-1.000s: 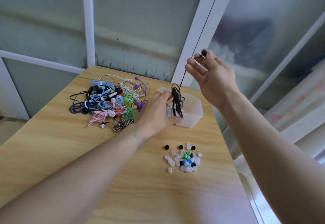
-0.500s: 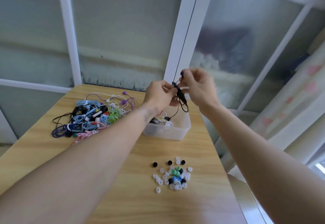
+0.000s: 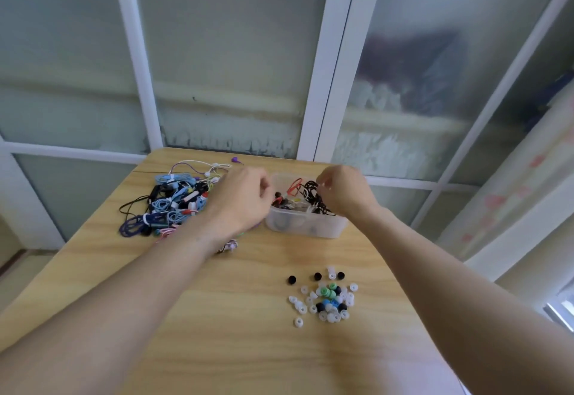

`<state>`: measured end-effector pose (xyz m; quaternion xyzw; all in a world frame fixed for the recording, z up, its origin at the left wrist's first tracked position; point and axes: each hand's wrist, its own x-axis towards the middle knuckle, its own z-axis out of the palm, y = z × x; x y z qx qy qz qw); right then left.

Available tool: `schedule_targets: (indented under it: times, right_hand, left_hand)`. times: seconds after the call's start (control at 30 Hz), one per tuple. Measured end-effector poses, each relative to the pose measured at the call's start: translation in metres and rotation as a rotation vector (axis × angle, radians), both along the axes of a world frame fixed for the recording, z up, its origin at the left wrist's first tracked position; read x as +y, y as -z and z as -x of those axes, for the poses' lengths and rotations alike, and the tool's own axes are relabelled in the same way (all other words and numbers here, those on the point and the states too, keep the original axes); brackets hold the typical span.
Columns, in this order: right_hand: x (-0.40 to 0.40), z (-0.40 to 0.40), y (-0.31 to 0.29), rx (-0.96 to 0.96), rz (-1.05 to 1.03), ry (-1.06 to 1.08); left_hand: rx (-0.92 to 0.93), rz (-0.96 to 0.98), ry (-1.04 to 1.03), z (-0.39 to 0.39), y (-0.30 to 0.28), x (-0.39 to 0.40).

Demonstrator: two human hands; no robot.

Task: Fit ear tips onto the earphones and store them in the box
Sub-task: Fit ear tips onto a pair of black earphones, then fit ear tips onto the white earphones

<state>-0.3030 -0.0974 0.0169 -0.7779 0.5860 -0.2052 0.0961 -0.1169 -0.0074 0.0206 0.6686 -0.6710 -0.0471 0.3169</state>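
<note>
Right hand (image 3: pixel 343 191): fingers curled, grip closed on the black earphone cable (image 3: pixel 314 193), whose coiled bundle sits in the right half of the translucent plastic box (image 3: pixel 306 228) and spills slightly over its near rim. Hand hovers over the box's right side, knuckles up, forearm reaching in from lower right. Left hand (image 3: pixel 240 199): fingers curled at the box's left rim, fingertips at the earphones inside; whether it pinches a cable there cannot be told, as the hand's back hides the contact. Left forearm crosses the bench (image 3: pixel 186 332) from lower left. A red cable (image 3: pixel 293 185) loops up inside the box between the hands. Tangled pile of earphones (image 3: pixel 174 200), blue, white, black, purple, lies left of the box, partly under the left wrist. Loose ear tips (image 3: pixel 326 300), clear, black, green, blue, lie clustered on the bench nearer the person, apart from the box. No legible writing.
</note>
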Motion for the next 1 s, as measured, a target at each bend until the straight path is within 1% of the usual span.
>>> schedule_targets:
  times: [0.1, 0.17, 0.23, 0.3, 0.43, 0.5, 0.57, 0.67, 0.73, 0.8, 0.83, 0.9, 1.0]
  right_hand:
    - [0.018, -0.006, -0.010, -0.137, 0.146, -0.048]
    - [0.033, -0.011, -0.009, -0.204, 0.187, -0.085]
    - [0.052, -0.018, -0.003, -0.262, 0.221, -0.129]
    - [0.070, -0.025, 0.005, -0.313, 0.226, -0.172]
    - [0.106, -0.037, 0.023, -0.383, 0.189, -0.222]
    - [0.119, -0.040, 0.029, -0.416, 0.167, -0.250]
    - [0.128, -0.041, 0.035, -0.442, 0.135, -0.263]
    - [0.136, -0.041, 0.040, -0.455, 0.099, -0.276]
    - [0.139, -0.039, 0.041, -0.465, 0.094, -0.281]
    - [0.139, -0.036, 0.041, -0.492, 0.078, -0.265]
    - [0.139, -0.033, 0.040, -0.511, 0.073, -0.252]
    - [0.141, -0.029, 0.040, -0.565, 0.057, -0.218]
    - [0.148, -0.022, 0.043, -0.657, -0.038, -0.196]
  left_hand:
    - [-0.214, -0.209, -0.027, -0.030, 0.008, 0.032]
    - [-0.353, -0.342, -0.033, -0.040, 0.018, 0.050]
    - [-0.426, -0.393, -0.037, -0.046, 0.032, 0.062]
    - [-0.418, -0.333, -0.051, -0.050, 0.046, 0.068]
    - [-0.334, -0.089, -0.110, -0.052, 0.061, 0.070]
    - [-0.302, -0.011, -0.113, -0.052, 0.063, 0.071]
    - [-0.296, 0.008, -0.092, -0.052, 0.064, 0.071]
    - [-0.373, -0.039, -0.085, -0.054, 0.072, 0.068]
    - [-0.371, -0.047, -0.097, -0.054, 0.075, 0.067]
    - [-0.270, -0.004, -0.091, -0.050, 0.073, 0.068]
    - [-0.160, 0.028, -0.084, -0.046, 0.070, 0.070]
    - [0.137, 0.069, -0.049, -0.038, 0.058, 0.076]
    - [0.650, -0.040, 0.072, -0.024, 0.045, 0.088]
